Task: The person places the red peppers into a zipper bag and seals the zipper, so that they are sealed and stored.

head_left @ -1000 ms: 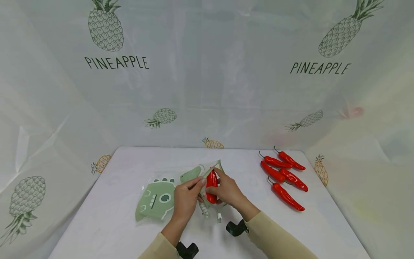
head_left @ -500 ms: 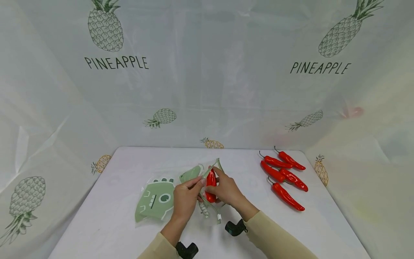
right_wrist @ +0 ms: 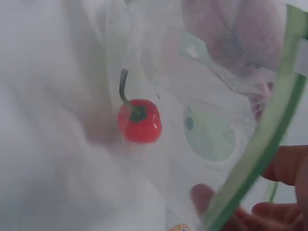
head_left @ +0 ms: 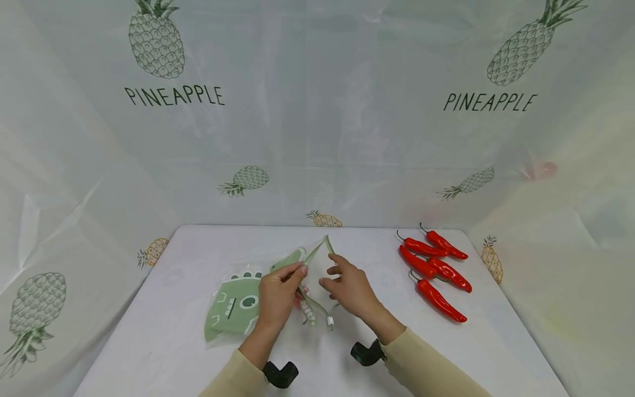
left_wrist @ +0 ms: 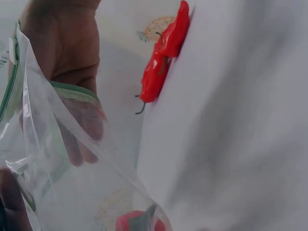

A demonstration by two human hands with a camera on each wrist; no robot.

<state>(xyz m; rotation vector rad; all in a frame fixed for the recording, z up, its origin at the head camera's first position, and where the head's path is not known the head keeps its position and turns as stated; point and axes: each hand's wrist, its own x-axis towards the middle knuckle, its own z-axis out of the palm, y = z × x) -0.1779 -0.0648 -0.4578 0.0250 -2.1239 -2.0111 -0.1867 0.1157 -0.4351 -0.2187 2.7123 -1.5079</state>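
A clear zip bag (head_left: 317,306) with a green-edged mouth and green print stands between the two hands. My left hand (head_left: 278,295) pinches its rim with thumb and fingertips. A red chili pepper (right_wrist: 140,126) with a green stem lies low inside the bag, stem end showing in the right wrist view. My right hand (head_left: 352,289) has its fingers spread at the bag's mouth and holds nothing. Its fingertips (left_wrist: 86,153) show through the plastic in the left wrist view, over the pepper. A white slider (head_left: 330,320) sits at the near end of the zip.
A green one-eyed monster print covers a clear bag (head_left: 230,309) lying flat on the white table (head_left: 163,331), left of my left hand. Several red chili peppers (head_left: 436,300) lie at the right. A pineapple-print curtain (head_left: 317,110) hangs around the table's back and sides.
The right hand has let go of the chili pepper, which has dropped down inside the bag. Its fingers have spread and moved slightly right. The left hand and the rim have shifted slightly left.
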